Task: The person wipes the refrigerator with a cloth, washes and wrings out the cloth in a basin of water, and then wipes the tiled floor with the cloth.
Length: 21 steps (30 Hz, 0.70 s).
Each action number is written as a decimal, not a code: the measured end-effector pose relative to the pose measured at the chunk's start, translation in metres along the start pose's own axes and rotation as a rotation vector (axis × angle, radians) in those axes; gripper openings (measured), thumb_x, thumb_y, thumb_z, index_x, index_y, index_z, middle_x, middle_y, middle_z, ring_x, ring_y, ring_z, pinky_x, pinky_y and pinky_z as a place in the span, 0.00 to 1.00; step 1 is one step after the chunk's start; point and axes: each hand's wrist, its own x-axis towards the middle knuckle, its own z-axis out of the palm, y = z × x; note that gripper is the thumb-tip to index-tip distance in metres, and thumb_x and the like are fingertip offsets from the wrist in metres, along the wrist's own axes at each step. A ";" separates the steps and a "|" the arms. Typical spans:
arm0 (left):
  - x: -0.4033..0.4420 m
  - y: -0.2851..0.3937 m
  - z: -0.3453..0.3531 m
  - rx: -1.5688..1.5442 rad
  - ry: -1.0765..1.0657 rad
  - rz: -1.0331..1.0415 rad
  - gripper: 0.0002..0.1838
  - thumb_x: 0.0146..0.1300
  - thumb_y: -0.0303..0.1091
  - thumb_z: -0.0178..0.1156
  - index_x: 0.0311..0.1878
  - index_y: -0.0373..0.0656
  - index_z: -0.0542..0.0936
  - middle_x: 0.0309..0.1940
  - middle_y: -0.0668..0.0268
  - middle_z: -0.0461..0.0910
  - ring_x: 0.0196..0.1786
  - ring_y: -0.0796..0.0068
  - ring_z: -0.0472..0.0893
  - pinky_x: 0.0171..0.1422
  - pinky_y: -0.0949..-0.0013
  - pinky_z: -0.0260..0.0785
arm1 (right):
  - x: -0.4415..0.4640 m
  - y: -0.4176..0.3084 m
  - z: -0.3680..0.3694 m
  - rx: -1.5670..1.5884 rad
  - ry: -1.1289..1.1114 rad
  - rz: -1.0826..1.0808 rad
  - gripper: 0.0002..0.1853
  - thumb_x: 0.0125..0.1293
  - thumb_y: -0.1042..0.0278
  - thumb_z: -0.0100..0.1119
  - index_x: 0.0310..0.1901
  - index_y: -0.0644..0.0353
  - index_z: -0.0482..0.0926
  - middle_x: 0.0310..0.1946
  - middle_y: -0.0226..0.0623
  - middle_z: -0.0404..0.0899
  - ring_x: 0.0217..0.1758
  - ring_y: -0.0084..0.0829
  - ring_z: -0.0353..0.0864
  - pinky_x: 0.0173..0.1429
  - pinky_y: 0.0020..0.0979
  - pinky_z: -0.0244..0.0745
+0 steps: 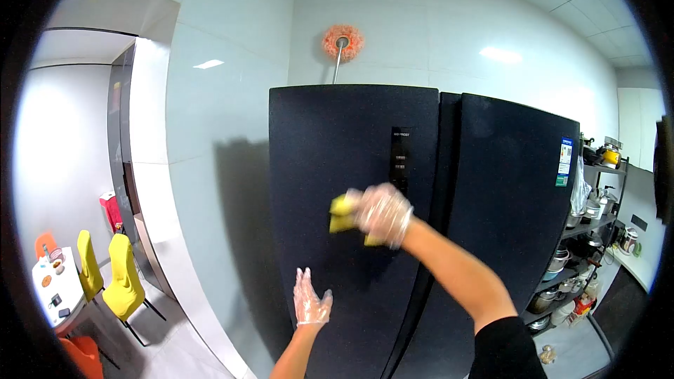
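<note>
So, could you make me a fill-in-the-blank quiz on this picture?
1. The right hand holds a ____ cloth.
2. The left hand wears a clear ____.
3. In the picture, the label is on the ____ door of the fridge.
Missing words: yellow; glove; right.

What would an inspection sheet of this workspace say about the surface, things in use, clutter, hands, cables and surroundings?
Surface: dark refrigerator doors, upright; a label is on the one at picture right.
Job's things: a yellow cloth held against or close to the other door.
Clutter: nothing seen on the door fronts; an orange fluffy duster shows above.
Hands: both in clear gloves; right hand grips the cloth, left hand is open, contact with the door unclear.
Cables: none clearly discernible.
Surroundings: yellow chair and table at picture left, loaded shelves right.
</note>
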 end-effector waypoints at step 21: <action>0.002 -0.033 -0.047 0.296 -0.196 0.242 0.38 0.59 0.39 0.72 0.72 0.40 0.71 0.77 0.42 0.62 0.79 0.41 0.62 0.81 0.40 0.55 | 0.076 -0.127 0.085 0.164 0.115 -0.453 0.14 0.64 0.64 0.62 0.44 0.66 0.86 0.50 0.48 0.83 0.50 0.38 0.86 0.44 0.37 0.84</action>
